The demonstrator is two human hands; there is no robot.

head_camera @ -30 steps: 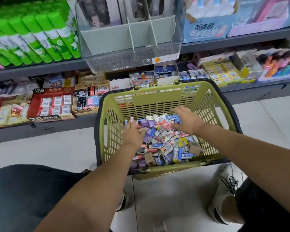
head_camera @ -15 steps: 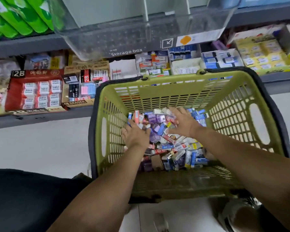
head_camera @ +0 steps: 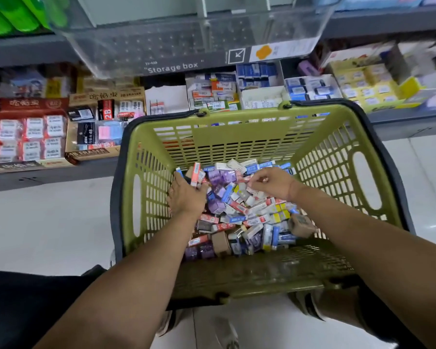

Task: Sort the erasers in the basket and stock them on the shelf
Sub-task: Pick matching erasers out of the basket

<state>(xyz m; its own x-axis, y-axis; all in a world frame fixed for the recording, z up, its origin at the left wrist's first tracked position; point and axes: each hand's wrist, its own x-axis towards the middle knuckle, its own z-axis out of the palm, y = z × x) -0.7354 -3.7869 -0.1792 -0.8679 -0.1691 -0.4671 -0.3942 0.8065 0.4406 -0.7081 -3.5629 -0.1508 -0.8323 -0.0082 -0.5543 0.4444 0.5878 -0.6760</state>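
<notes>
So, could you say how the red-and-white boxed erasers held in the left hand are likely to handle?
Probably light: the left hand grips several red-and-white boxed erasers at once. Likely stiff and non-rolling, being rectangular. Their smooth sleeves might slip.

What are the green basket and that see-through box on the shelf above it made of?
Basket: looks like moulded plastic, matt olive green, with slotted lattice walls. Storage box: probably hard clear plastic, glossy; things behind show through it.

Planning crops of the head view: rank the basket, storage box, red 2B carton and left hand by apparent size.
1. basket
2. storage box, top cut off
3. 2B carton, left edge cut off
4. left hand, gripping erasers
</notes>
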